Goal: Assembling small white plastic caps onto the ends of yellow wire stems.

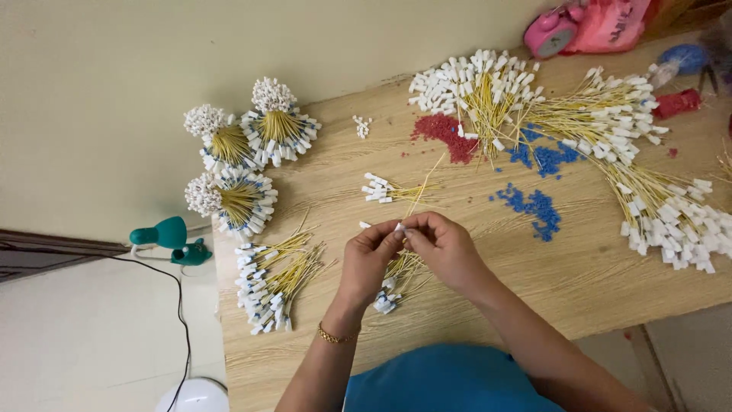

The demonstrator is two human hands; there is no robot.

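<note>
My left hand and my right hand meet over the wooden table, fingertips pinched together on a small white connector at the end of thin yellow wires. A loose bunch of yellow wires with white ends lies under my hands. A small bundle of the same wires lies just beyond my fingers. A gold bracelet sits on my left wrist.
Finished round bundles and a flat bundle lie at the left table edge. Large heaps of wired white connectors, red beads and blue beads spread across the back and right. A pink clock stands by the wall, a teal lamp beside the table.
</note>
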